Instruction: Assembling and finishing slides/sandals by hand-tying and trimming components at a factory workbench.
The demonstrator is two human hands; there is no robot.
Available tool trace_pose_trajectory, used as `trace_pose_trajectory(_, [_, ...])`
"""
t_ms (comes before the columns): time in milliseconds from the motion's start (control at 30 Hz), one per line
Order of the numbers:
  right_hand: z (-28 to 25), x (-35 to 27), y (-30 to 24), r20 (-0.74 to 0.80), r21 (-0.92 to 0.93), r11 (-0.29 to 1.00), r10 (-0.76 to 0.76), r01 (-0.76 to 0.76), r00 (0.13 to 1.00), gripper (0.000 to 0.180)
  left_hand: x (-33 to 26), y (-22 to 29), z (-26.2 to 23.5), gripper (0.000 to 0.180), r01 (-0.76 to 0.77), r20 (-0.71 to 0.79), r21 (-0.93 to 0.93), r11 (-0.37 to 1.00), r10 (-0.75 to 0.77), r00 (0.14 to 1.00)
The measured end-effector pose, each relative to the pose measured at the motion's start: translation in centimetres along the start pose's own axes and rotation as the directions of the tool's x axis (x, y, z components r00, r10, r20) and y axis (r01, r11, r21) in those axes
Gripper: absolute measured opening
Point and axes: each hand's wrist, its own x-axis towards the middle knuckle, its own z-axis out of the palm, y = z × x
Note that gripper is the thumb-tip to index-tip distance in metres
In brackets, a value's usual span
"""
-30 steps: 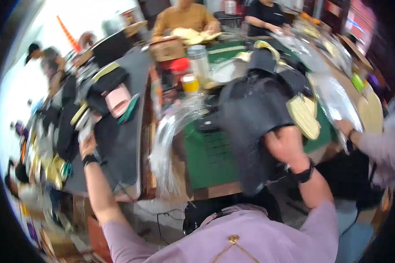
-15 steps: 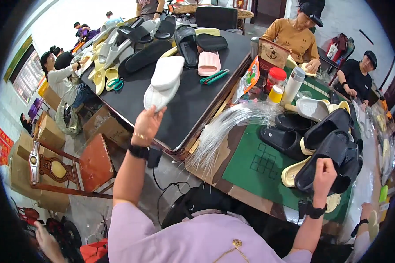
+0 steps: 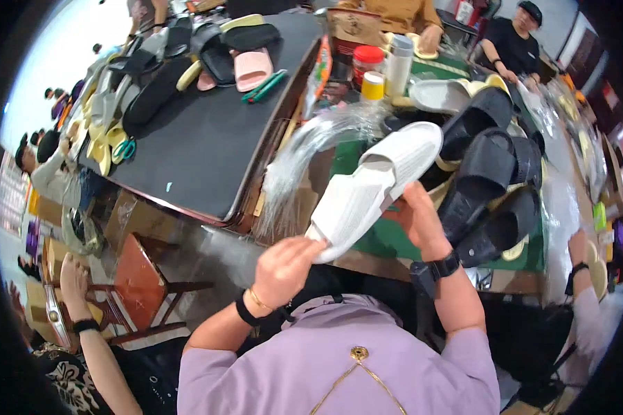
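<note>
A pair of white slide slippers, fitted together, is held at a slant above the near side of the green-topped table. My left hand is closed on their lower left end. At their right edge is my right hand, fingers bent toward the slippers. What its fingertips hold is too small to make out. To the right of that hand lies a heap of black slippers, with cream ones partly hidden under them. Behind the white pair spreads a bundle of clear plastic strands.
On the black table at left are piled slippers, a pink slipper, green-handled scissors and teal scissors. A red-lidded jar and white bottle stand farther back. A co-worker's arm reaches in beside the chair.
My left hand has brought the white slippers from over the black table, rightward and closer. My right hand has moved left from the black heap to meet them. The view has shifted right.
</note>
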Motion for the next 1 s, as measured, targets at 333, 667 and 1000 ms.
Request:
trace_pose_trajectory(333, [-3.9,-2.7,4.2,-0.038,0.083,0.981,0.176,-0.173,0.984,0.053,-0.1,3.2,3.9,0.031,-0.247,0.321,-0.431,0.868,0.404,0.857])
trace_pose_trajectory(667, [-2.5,-3.1,2.6,0.313,0.069,0.961,0.235,-0.269,0.920,0.064,8.0,-4.9,7.9,0.046,0.654,0.547,-0.751,-0.092,-0.642,0.538])
trace_pose_trajectory(1000, [-4.8,-7.7,2.5,0.301,-0.121,0.931,0.364,-0.344,0.881,0.061,9.2,-8.3,5.3,0.040,0.267,0.378,-0.925,-0.271,-0.735,0.564])
